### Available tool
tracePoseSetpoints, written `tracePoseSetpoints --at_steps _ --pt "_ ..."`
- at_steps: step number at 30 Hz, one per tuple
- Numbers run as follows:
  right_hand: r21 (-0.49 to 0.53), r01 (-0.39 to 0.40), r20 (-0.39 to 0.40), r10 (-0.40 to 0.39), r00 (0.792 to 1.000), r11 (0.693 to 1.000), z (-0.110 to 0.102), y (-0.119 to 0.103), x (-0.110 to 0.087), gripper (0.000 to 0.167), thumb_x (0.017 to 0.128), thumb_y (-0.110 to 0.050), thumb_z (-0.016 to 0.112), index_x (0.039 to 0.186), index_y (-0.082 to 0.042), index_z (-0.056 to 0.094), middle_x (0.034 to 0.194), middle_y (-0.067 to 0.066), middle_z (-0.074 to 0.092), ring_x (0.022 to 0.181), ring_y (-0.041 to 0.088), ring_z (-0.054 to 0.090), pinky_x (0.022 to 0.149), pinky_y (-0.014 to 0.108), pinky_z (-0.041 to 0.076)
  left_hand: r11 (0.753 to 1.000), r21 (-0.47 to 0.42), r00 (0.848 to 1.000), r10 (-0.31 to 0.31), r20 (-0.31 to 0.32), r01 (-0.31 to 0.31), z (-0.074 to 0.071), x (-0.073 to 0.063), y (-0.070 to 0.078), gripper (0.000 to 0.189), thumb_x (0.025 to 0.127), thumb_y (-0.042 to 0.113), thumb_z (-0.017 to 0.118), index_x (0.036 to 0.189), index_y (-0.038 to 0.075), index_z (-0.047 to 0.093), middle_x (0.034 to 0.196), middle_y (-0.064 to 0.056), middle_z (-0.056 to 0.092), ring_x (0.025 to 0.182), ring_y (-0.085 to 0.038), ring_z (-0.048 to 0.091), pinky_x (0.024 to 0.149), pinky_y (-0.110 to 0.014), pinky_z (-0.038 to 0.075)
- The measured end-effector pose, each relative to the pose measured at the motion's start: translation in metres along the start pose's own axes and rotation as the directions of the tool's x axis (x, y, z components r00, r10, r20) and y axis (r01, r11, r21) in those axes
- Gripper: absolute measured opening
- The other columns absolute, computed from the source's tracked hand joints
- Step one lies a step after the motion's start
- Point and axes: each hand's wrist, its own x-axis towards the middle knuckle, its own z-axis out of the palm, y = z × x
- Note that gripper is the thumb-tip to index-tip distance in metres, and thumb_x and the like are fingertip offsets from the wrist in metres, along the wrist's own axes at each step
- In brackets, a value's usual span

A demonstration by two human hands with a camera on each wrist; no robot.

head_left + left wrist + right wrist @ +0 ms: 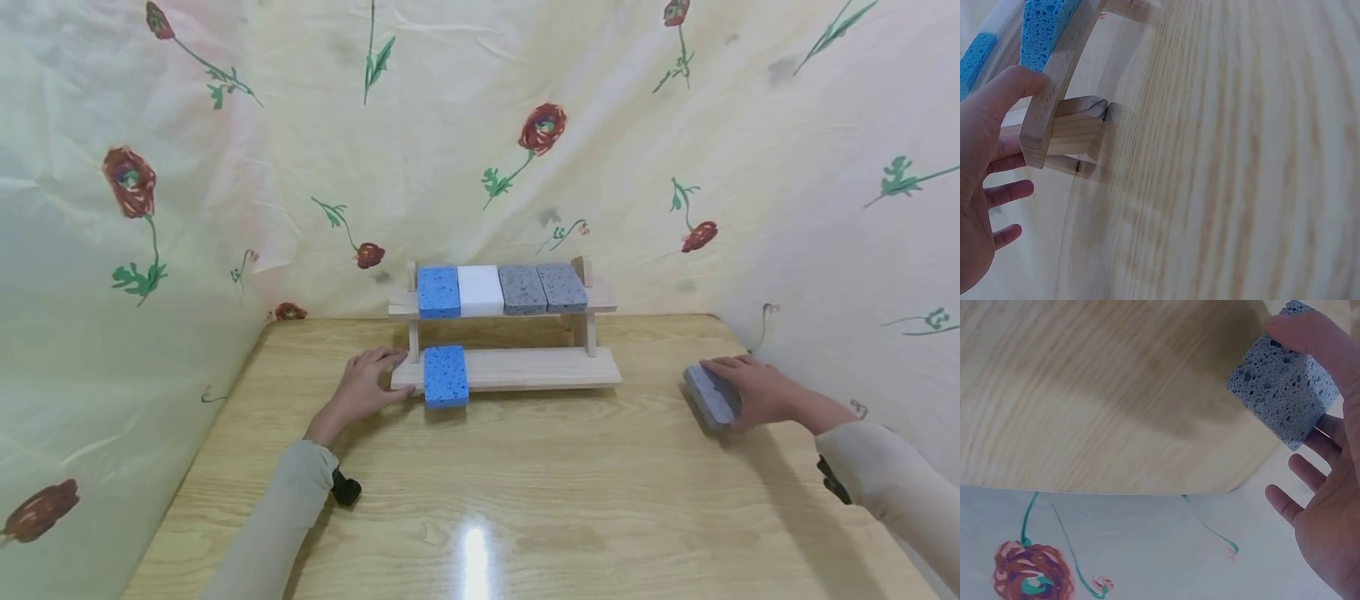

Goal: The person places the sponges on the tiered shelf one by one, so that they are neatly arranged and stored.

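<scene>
A two-tier wooden shelf (540, 368) stands at the back of the table. My left hand (363, 386) holds the left end of its lower board, thumb at the front edge and fingers behind. Beside that hand, a blue sponge (446, 377) lies on the lower board and juts past its front edge. The upper board carries another blue sponge (438, 292), a white sponge (480, 290) and two grey sponges (523, 289) side by side. Off to the right, my right hand (763, 392) grips a grey sponge (1282, 390) between thumb and fingers, tilted over the table.
The wood-grain table (525, 483) reaches to a flowered cloth (450, 167) hanging behind and along both sides. Dark straps with small devices (346, 488) sit at the wrists. A bright light reflection lies on the table's near part.
</scene>
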Motion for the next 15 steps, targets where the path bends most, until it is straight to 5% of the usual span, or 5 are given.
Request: tracePoseSetpoints --at_steps 15 --pt "-0.057 0.076 -0.098 -0.081 0.992 0.995 -0.024 -0.020 0.017 0.106 0.059 -0.043 0.093 0.142 0.007 0.051 0.135 0.025 0.059 0.114 0.041 0.056 0.083 0.053 0.051 1.000 0.024 1.000 0.001 0.003 -0.001 -0.002 -0.001 0.006 0.072 0.089 0.048 0.075 0.147 0.011 0.055 0.144 -0.008 0.057 0.136 -0.033 0.048 0.113 -0.061 0.031"
